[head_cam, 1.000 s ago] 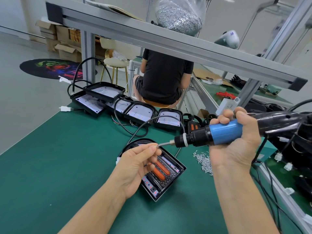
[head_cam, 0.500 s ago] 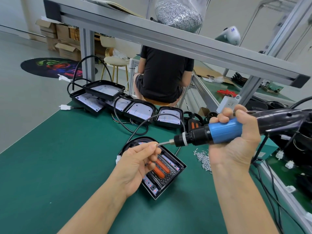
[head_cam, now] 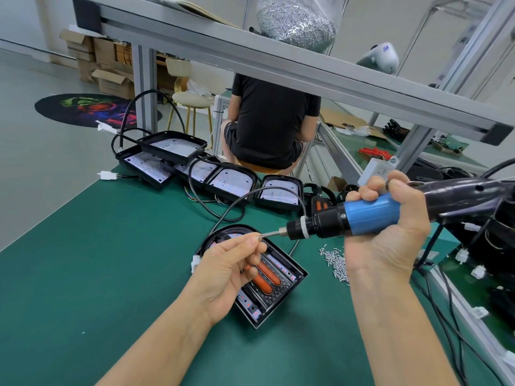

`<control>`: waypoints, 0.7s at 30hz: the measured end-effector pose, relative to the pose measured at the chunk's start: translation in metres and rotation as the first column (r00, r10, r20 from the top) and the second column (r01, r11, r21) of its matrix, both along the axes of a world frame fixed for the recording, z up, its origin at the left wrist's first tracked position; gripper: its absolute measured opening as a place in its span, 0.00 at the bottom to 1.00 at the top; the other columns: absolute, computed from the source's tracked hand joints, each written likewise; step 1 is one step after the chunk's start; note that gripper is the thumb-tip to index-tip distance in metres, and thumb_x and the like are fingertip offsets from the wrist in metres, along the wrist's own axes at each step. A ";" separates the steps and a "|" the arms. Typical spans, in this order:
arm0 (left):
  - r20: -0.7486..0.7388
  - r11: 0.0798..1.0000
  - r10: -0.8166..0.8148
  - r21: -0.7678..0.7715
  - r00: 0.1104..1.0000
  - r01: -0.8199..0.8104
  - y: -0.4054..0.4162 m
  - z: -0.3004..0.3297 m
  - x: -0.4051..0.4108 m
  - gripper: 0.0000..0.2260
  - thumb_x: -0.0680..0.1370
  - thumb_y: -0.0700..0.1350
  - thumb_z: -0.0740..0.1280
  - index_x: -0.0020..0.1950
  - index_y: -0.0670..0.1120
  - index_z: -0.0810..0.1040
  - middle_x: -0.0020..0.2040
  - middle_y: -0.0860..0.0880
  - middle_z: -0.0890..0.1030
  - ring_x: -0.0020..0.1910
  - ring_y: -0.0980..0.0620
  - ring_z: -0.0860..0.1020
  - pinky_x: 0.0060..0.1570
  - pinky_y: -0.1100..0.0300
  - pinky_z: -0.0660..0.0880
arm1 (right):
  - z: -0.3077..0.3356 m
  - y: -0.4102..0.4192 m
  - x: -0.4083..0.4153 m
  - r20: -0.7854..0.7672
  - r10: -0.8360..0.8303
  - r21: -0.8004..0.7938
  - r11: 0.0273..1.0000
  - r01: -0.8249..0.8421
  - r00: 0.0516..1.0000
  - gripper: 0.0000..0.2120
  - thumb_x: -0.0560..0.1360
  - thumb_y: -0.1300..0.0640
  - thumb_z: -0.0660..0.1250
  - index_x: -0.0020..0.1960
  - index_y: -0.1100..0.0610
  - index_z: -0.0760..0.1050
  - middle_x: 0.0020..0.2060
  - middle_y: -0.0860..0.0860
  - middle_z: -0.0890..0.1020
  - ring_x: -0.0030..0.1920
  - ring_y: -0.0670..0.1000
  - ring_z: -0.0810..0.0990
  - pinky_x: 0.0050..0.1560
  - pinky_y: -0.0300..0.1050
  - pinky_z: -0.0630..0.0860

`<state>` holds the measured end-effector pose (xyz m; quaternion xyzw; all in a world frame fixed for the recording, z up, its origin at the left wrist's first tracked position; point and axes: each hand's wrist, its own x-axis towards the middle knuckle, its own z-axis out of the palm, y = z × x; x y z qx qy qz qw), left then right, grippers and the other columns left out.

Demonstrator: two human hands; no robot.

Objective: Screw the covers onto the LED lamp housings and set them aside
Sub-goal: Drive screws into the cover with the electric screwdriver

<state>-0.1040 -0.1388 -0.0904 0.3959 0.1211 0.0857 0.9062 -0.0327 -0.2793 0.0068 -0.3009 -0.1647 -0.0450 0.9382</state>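
Note:
A black LED lamp housing with orange lenses lies on the green bench mat, partly hidden under my left hand. My left hand hovers above it and pinches a small screw at the tip of the driver bit. My right hand grips the blue-and-black electric screwdriver, held roughly level with its bit pointing left at my left fingertips. A loose pile of screws lies on the mat just right of the housing.
Several open lamp housings with white LED boards and black cables sit along the bench's far edge. A person in black sits beyond with their back turned. An aluminium frame beam crosses overhead, carrying a bag of screws. Cables and connectors crowd the right side.
Both hands and the screwdriver stay almost in place; the view has shifted slightly. My left fingers remain at the bit tip.

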 end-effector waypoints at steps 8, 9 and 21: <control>0.010 1.000 0.023 -0.014 1.000 -0.023 0.001 -0.002 0.000 0.05 0.68 0.41 0.69 0.41 0.42 0.83 0.35 0.47 0.81 0.28 0.57 0.74 0.27 0.66 0.73 | -0.003 0.001 -0.001 0.011 0.018 -0.004 1.000 -0.018 1.000 0.07 0.68 0.62 0.62 0.45 0.54 0.71 0.31 0.47 0.75 0.29 0.44 0.72 0.36 0.37 0.73; 0.015 0.999 0.042 0.005 0.999 -0.043 0.001 -0.002 0.000 0.05 0.67 0.41 0.69 0.40 0.42 0.83 0.35 0.46 0.82 0.28 0.57 0.74 0.28 0.66 0.73 | -0.003 0.002 -0.001 0.017 0.014 -0.007 1.000 -0.014 1.000 0.07 0.68 0.62 0.62 0.45 0.54 0.71 0.31 0.47 0.75 0.29 0.44 0.72 0.36 0.37 0.73; 0.065 0.956 0.214 0.190 0.975 -0.223 0.009 -0.006 0.002 0.07 0.73 0.34 0.68 0.39 0.42 0.84 0.34 0.45 0.83 0.29 0.57 0.75 0.30 0.67 0.74 | -0.017 0.007 0.002 -0.068 0.005 -0.031 1.000 -0.007 0.998 0.07 0.70 0.60 0.64 0.48 0.53 0.73 0.34 0.49 0.77 0.34 0.48 0.75 0.43 0.40 0.75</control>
